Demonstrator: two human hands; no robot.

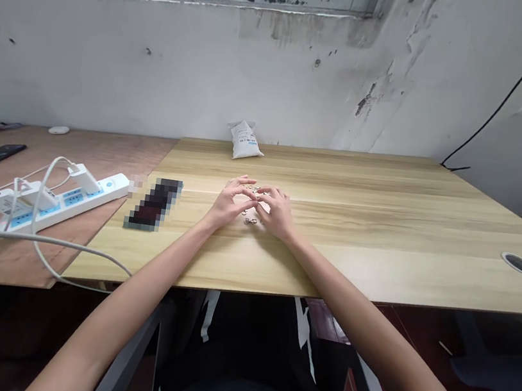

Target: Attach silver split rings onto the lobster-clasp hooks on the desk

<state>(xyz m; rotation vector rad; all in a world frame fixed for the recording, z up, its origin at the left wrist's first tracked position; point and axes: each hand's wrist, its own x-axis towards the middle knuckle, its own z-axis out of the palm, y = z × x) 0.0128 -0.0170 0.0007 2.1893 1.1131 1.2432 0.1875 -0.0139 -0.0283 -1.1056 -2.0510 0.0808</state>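
My left hand (pixel 233 201) and my right hand (pixel 277 211) meet over the light wood table, fingertips against fingertips. Thumb and index finger of each hand are pinched together. Whatever lies between the tips is too small to name. Several small metal pieces (pixel 250 222), some of them ring-shaped, lie on the tabletop just below the hands. More of these bits show behind the fingers, partly hidden by them.
A small white plastic packet (pixel 245 140) stands near the wall. To the left lie a blurred dark phone-like object (pixel 153 204) and a white power strip (pixel 71 198) with plugs and cables. A round cable hole (pixel 520 264) is at the right.
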